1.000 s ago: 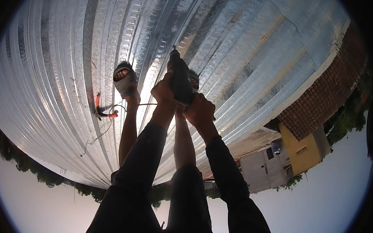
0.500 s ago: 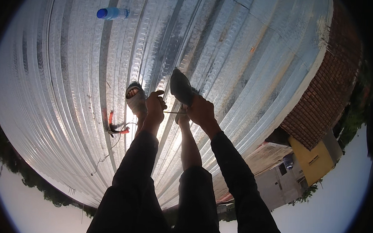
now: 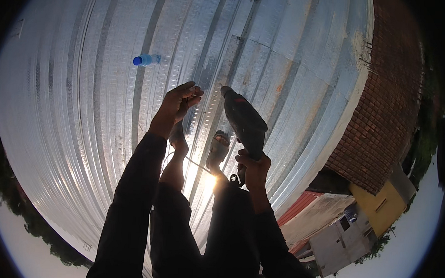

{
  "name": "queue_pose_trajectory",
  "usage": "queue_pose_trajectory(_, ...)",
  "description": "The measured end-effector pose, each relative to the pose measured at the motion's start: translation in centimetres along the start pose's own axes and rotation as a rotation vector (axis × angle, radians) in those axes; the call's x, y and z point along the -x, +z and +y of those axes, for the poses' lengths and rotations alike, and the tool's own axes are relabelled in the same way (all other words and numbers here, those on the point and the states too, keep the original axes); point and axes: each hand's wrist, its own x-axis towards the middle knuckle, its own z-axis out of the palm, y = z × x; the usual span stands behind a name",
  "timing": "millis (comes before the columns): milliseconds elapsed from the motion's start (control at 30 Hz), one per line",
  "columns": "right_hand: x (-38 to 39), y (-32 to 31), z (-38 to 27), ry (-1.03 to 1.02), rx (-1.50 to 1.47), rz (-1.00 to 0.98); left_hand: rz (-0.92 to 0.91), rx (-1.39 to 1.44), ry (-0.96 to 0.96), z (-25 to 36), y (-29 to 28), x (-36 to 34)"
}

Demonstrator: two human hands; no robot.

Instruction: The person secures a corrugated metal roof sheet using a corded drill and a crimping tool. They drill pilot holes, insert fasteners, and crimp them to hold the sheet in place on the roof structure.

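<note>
My right hand (image 3: pixel 256 170) is closed round the handle of a dark power drill (image 3: pixel 243 117), whose nose points away from me over the metal roof. Its tip looks bare, though the backlight makes a bit hard to see. Left of the drill, my left hand (image 3: pixel 177 104) is raised above the roof with thumb and fingers pinched together. Whatever lies between those fingertips is too small and dark to name. A thin cable (image 3: pixel 199 166) runs between my legs, and its far ends are hidden by my arms and trousers.
Under me is a ribbed sheet-metal roof (image 3: pixel 110 84) with strong sun glare. A blue-capped plastic bottle (image 3: pixel 147 60) lies ahead to the left. My sandalled foot (image 3: pixel 219 148) stands near the drill. The roof's edge is on the right, beside a lower tiled roof (image 3: pixel 377 111).
My right hand has swung the drill upright and moved down and right. My left hand has moved forward and left, away from it. The red-handled tool on the roof is out of sight now.
</note>
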Motion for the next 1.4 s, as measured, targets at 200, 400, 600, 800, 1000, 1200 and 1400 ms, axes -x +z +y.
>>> queue_pose_trajectory(200,-0.1,1.6,-4.5,-0.104,-0.082,0.087,0.001,0.2,-0.036,3.6,2.0,-5.9)
queue_pose_trajectory(400,-0.7,6.5,-8.4,-0.001,-0.186,0.106,-0.054,-0.015,0.1,7.3,-0.4,-12.2)
queue_pose_trajectory(600,-1.2,11.3,-11.8,0.036,-0.211,0.117,-0.016,0.225,-0.147,12.9,1.1,-15.5)
queue_pose_trajectory(800,-3.0,12.2,-13.9,-0.007,-0.084,0.01,-0.166,0.134,-0.057,14.3,-0.6,-17.5)
queue_pose_trajectory(1000,-5.6,10.2,-16.2,0.091,-0.036,-0.009,0.051,0.283,-0.11,13.5,1.3,-18.3)
queue_pose_trajectory(1200,-9.4,6.9,-19.4,0.143,0.022,-0.082,0.12,0.227,-0.041,10.3,4.9,-20.9)
queue_pose_trajectory(1400,-13.8,2.5,-19.6,0.128,0.097,-0.054,0.003,0.555,-0.104,4.9,9.1,-25.1)
